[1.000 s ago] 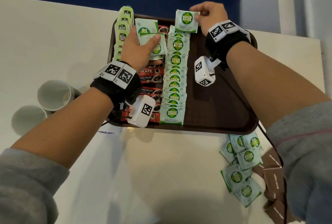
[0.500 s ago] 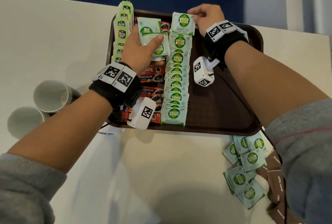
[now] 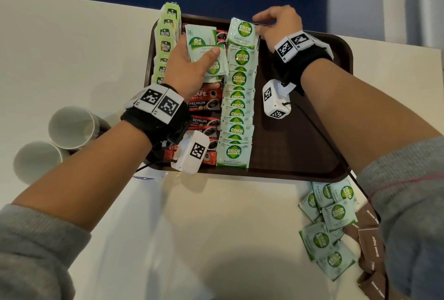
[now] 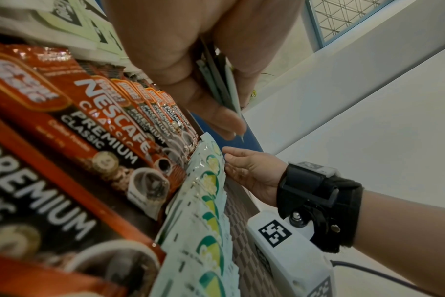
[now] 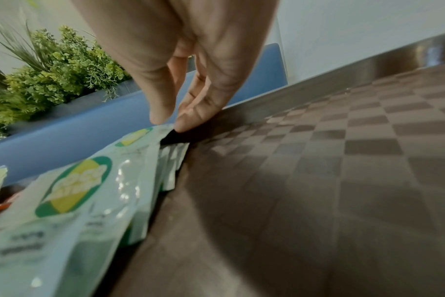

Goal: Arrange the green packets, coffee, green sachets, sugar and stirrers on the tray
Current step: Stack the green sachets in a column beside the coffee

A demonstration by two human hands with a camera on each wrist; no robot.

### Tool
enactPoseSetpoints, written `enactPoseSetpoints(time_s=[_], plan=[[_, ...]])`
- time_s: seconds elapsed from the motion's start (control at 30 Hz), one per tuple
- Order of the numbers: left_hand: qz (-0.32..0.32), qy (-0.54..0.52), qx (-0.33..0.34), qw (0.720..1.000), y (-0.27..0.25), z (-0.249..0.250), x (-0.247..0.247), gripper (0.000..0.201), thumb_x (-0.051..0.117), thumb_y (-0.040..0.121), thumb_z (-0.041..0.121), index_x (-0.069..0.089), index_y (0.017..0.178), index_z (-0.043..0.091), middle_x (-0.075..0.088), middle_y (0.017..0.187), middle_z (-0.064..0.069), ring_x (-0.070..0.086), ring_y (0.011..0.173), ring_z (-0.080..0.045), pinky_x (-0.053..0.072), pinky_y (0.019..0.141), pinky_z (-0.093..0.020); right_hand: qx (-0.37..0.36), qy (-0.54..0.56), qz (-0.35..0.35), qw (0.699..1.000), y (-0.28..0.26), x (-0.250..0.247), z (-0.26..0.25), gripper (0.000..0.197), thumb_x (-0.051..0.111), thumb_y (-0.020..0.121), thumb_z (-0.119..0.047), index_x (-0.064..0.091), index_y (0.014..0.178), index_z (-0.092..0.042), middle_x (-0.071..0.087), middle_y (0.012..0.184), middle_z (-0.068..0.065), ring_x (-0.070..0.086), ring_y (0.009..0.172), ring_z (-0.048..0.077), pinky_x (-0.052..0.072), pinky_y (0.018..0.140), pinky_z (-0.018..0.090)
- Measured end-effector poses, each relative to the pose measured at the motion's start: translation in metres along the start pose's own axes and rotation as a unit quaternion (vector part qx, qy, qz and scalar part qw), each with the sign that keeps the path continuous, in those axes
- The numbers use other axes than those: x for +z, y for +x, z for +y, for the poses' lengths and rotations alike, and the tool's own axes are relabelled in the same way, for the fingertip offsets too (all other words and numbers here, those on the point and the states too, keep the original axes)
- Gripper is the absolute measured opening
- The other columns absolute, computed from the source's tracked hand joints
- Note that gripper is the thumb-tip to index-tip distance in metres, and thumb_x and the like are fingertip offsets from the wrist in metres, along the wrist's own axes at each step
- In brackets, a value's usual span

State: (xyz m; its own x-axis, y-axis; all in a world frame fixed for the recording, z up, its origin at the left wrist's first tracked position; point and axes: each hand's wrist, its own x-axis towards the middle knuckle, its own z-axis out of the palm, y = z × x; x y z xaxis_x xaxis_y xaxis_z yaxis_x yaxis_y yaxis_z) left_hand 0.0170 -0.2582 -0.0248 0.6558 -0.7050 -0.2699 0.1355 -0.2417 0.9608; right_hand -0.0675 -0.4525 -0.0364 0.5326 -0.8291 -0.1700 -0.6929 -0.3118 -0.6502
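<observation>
A brown tray point(image 3: 300, 150) carries three columns: green tea packets point(image 3: 165, 44) on the left, red coffee sachets point(image 3: 204, 105) in the middle, and green sugar sachets point(image 3: 237, 107) beside them. My left hand point(image 3: 192, 64) hovers over the coffee and grips a small stack of green sachets point(image 3: 204, 42), thumb on top. In the left wrist view the stack's edges point(image 4: 216, 86) show between thumb and fingers. My right hand point(image 3: 260, 29) pinches the right corner of one green sachet point(image 3: 242, 34) at the far end of the sachet column. The right wrist view shows its fingertips point(image 5: 165, 118) on that corner.
Loose green sachets point(image 3: 334, 218) and brown sugar packets point(image 3: 370, 239) lie on the table right of the tray's near corner. Two white cups point(image 3: 69, 126) lie on their sides at the left. The tray's right half point(image 5: 343, 160) is bare. A blue wall runs behind the tray.
My right hand has brought its sachet down and slightly nearer, onto the far end of the sachet column. The left hand still holds its stack over the coffee.
</observation>
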Motion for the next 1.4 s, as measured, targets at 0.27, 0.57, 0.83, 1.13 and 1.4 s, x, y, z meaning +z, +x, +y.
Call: enactPoseSetpoints(time_s=[0.27, 0.57, 0.83, 1.13, 1.4], plan=[[-0.004, 0.004, -0.004, 1.000, -0.003, 0.000, -0.001, 0.033, 0.066, 0.088, 0.025, 0.054, 0.116, 0.014, 0.069, 0.110, -0.005, 0.070, 0.094, -0.021, 0.058, 0.077, -0.048, 0.004, -0.016, -0.011, 1.000, 0.000, 0.001, -0.003, 0.031, 0.072, 0.081, -0.020, 0.066, 0.111, -0.020, 0.063, 0.111, -0.009, 0.049, 0.096, -0.003, 0.037, 0.079, 0.007], [-0.010, 0.006, -0.009, 1.000, -0.006, 0.003, -0.001, 0.029, 0.067, 0.086, 0.028, 0.054, 0.110, 0.019, 0.069, 0.109, -0.004, 0.070, 0.094, -0.021, 0.057, 0.078, -0.049, 0.002, 0.016, -0.011, 1.000, 0.003, -0.002, -0.002, 0.033, 0.069, 0.081, -0.007, 0.062, 0.111, -0.018, 0.066, 0.109, -0.003, 0.055, 0.090, 0.001, 0.038, 0.057, -0.004], [-0.011, 0.018, -0.004, 1.000, -0.006, 0.002, -0.001, 0.029, 0.067, 0.084, 0.032, 0.054, 0.109, 0.023, 0.069, 0.111, -0.005, 0.069, 0.097, -0.022, 0.055, 0.083, -0.053, -0.012, -0.004, -0.001, 1.000, 0.002, 0.000, 0.002, 0.032, 0.070, 0.081, -0.009, 0.062, 0.110, -0.019, 0.062, 0.116, -0.001, 0.055, 0.093, 0.002, 0.043, 0.073, 0.004], [-0.018, -0.006, -0.012, 1.000, -0.009, 0.002, 0.002, 0.039, 0.072, 0.080, 0.024, 0.056, 0.114, 0.015, 0.070, 0.110, -0.007, 0.070, 0.096, -0.022, 0.055, 0.083, -0.051, -0.098, 0.033, -0.059, 0.993, -0.029, -0.009, -0.022, 0.024, 0.060, 0.087, -0.044, 0.067, 0.098, -0.023, 0.063, 0.088, -0.013, 0.057, 0.075, -0.003, 0.049, 0.075, 0.011], [-0.063, -0.017, -0.036, 0.997, -0.017, 0.004, 0.009, 0.041, 0.071, 0.082, 0.004, 0.048, 0.115, 0.009, 0.068, 0.100, -0.006, 0.072, 0.076, -0.016, 0.058, 0.054, -0.029, -0.111, 0.118, -0.216, 0.963, -0.056, -0.006, -0.044, 0.018, 0.075, 0.078, -0.024, 0.066, 0.089, -0.014, 0.067, 0.078, -0.004, 0.062, 0.061, 0.000, 0.050, 0.058, 0.015]])
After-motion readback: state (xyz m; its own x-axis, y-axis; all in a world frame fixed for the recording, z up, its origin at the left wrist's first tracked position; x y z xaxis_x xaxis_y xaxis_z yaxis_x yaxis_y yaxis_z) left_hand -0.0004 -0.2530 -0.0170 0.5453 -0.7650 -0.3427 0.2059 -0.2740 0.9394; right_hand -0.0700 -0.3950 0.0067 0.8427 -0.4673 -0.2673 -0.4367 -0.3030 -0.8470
